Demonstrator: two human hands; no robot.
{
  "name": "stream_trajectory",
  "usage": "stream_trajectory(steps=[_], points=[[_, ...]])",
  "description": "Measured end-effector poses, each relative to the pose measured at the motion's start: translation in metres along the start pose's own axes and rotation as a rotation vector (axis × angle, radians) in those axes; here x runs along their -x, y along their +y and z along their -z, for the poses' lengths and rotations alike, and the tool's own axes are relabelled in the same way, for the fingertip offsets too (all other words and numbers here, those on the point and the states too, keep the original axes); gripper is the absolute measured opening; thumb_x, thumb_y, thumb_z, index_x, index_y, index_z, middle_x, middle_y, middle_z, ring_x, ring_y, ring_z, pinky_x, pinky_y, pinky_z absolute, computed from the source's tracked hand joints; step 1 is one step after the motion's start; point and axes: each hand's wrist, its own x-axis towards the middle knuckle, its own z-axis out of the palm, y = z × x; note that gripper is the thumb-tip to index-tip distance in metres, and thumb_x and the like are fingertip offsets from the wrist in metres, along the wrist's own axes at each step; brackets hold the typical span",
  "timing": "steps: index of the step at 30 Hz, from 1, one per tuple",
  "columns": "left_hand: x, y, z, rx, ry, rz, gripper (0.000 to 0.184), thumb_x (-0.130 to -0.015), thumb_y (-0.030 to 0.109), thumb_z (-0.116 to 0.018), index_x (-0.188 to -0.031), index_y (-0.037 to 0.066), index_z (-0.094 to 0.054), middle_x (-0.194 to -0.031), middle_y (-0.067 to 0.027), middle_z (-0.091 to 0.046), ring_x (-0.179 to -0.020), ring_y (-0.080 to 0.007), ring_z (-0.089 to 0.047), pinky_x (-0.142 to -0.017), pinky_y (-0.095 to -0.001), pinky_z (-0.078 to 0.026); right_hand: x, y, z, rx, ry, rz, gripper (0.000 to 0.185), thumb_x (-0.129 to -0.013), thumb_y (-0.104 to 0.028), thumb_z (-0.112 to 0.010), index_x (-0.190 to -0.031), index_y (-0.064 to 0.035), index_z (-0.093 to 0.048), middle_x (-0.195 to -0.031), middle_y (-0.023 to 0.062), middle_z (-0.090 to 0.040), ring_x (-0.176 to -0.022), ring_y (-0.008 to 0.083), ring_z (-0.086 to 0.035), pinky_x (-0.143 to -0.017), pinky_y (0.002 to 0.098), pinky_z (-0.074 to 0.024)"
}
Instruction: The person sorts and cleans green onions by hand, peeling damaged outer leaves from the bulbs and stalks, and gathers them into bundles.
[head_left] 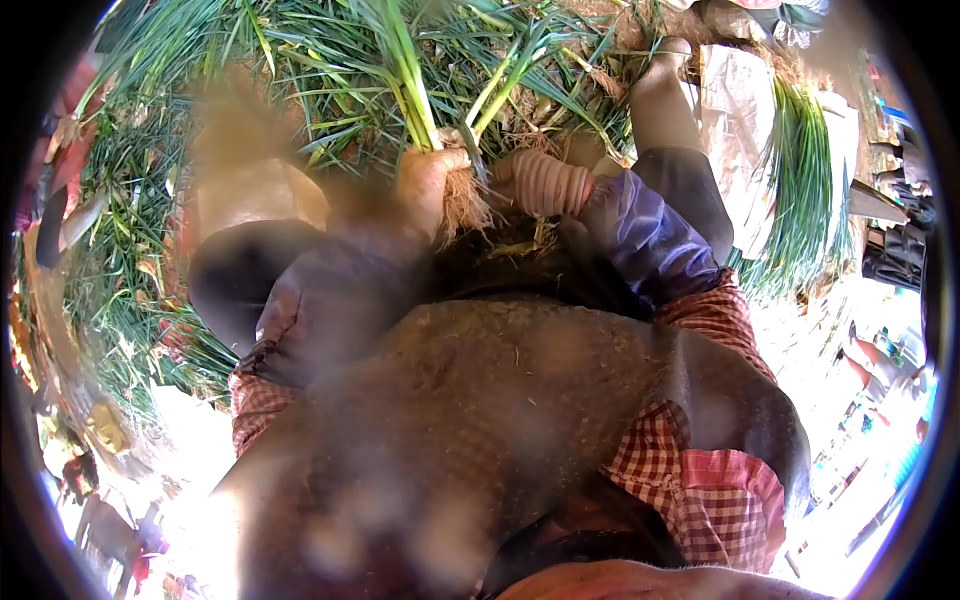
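My left hand [425, 182] is closed round the lower stems of a bunch of green onions [416, 105]. Their leaves point up and away, and the brown stringy roots [464, 205] hang beside the fist. Close by on the right is my right hand [545, 184], in a striped glove, with its fingers curled toward the roots. A thin greyish edge shows between the two hands, but what the gloved hand holds is hidden. Loose root bits and yellowed leaves [525, 243] lie just below the hands.
Loose green onions [330, 75] cover the ground in front and to the left. At right, a neat row of green onions [803, 175] lies on white sacking [735, 130]. My legs frame the work area, and a dirty dark apron [520, 390] covers my lap. Blurs spot the lens.
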Motion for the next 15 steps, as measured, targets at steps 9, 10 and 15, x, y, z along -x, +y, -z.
stream_trajectory(steps=[9,10,15], points=[[0.007,0.007,-0.019,-0.037,0.214,0.107,0.032,-0.074,-0.003,-0.06,-0.106,-0.008,-0.054,-0.089,-0.0103,-0.062,-0.081,-0.0183,-0.061,-0.073,-0.0273,-0.05,-0.016,-0.012,0.0,0.263,0.105,0.022,0.045,-0.088,-0.04,-0.056,-0.116,-0.0053,-0.059,-0.08,0.0103,-0.066,-0.06,0.0142,-0.061,-0.054,0.0274,-0.0507],[0.001,-0.005,-0.004,-0.11,0.196,0.171,0.034,-0.076,0.001,-0.059,-0.108,-0.008,-0.051,-0.09,-0.0095,-0.059,-0.081,-0.0193,-0.059,-0.071,-0.0291,-0.051,-0.018,-0.008,-0.002,0.414,0.069,0.005,0.043,-0.087,-0.039,-0.056,-0.116,-0.0065,-0.059,-0.082,0.0112,-0.066,-0.062,0.0167,-0.062,-0.056,0.0293,-0.0508],[0.012,0.02,-0.005,0.603,0.003,0.273,0.037,-0.081,0.007,-0.053,-0.116,-0.003,-0.048,-0.088,-0.0089,-0.053,-0.069,-0.0168,-0.051,-0.059,-0.0302,-0.045,0.015,0.037,0.047,0.718,0.112,-0.095,0.039,-0.083,-0.033,-0.059,-0.116,-0.0124,-0.059,-0.094,0.0155,-0.065,-0.075,0.0292,-0.064,-0.063,0.0388,-0.051]])
